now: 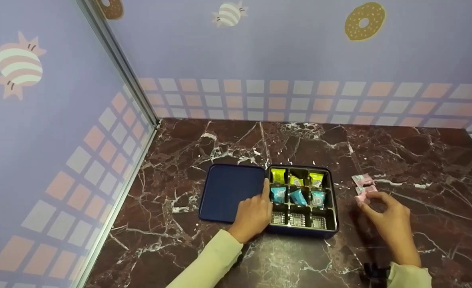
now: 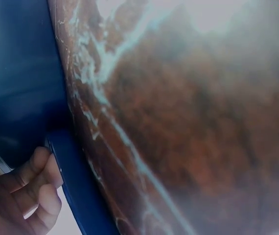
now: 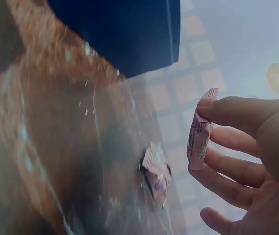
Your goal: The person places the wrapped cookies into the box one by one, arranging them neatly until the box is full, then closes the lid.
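Note:
A dark blue box (image 1: 302, 232) with a divided inner tray stands on the marbled table. Yellow-green wrapped sweets (image 1: 278, 176) fill its back row and blue wrapped sweets (image 1: 298, 197) the middle row; the front row's compartments hold none. My left hand (image 1: 253, 216) rests against the box's left side, index finger straight along the rim; its fingertips touch the blue wall in the left wrist view. To the right of the box, my right hand (image 1: 390, 218) pinches a pink wrapped sweet (image 3: 199, 139) between thumb and fingers. Beside it, more pink sweets (image 1: 362, 180) lie on the table.
The blue lid (image 1: 229, 192) lies flat, directly left of the box. Behind the table (image 1: 236, 140) rises a lilac wall (image 1: 292, 52) with printed sweets and doughnuts, and a similar panel (image 1: 59, 132) closes the left side.

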The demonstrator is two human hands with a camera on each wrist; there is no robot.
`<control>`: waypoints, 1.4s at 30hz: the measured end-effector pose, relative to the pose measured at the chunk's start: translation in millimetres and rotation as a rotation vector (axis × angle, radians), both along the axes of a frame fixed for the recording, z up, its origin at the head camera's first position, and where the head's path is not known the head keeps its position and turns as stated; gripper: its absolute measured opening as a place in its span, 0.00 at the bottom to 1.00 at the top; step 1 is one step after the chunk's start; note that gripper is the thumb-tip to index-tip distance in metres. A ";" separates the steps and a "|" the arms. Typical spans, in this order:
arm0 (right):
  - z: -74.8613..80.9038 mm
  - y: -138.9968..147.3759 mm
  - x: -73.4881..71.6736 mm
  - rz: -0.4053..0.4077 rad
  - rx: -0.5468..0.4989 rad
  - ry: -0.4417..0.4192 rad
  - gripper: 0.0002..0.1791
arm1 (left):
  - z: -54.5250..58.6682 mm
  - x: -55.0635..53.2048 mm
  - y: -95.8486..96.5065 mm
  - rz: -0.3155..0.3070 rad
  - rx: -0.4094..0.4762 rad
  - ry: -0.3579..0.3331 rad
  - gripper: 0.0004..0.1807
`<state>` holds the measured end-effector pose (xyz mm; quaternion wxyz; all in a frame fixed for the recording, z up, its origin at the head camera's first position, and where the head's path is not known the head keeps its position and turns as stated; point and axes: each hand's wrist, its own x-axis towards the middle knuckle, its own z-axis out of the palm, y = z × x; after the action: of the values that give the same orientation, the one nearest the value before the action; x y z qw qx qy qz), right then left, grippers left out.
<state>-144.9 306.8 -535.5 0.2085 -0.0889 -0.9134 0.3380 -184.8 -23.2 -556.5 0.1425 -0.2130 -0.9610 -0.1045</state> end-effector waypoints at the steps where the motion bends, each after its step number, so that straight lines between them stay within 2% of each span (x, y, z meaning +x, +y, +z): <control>1: 2.2 -2.2 0.7 0.005 -0.010 0.012 0.16 | 0.5 0.2 0.1 -0.001 0.006 -0.007 0.32; 7: 19.3 -16.6 5.7 0.048 -0.051 0.113 0.17 | 4.0 0.5 -0.1 0.005 -0.003 -0.055 0.34; 15: 29.8 -34.3 8.3 0.158 -0.054 0.239 0.19 | 4.7 -0.9 0.1 0.001 -0.007 -0.040 0.33; 20: 32.4 -41.2 9.8 0.217 -0.016 0.283 0.20 | 3.8 -2.2 0.3 0.001 -0.005 -0.036 0.33; 28: 39.7 -53.6 15.8 0.275 -0.003 0.305 0.22 | 2.6 -1.1 -0.5 0.002 -0.004 -0.081 0.33; 33: 43.7 -58.4 18.5 0.315 0.000 0.329 0.24 | 1.3 -0.5 -1.0 0.002 -0.001 -0.074 0.34; 37: 43.2 -59.6 19.5 0.329 0.017 0.299 0.26 | 0.7 -1.0 -0.2 0.004 0.005 -0.071 0.33; 42: 38.3 -61.3 19.6 0.364 0.048 0.215 0.27 | 0.5 -1.1 0.8 0.011 0.019 -0.070 0.33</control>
<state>-125.3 245.6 -497.2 0.2422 0.1191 -0.8948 0.3557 -185.9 -22.4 -555.9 0.1113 -0.2027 -0.9654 -0.1202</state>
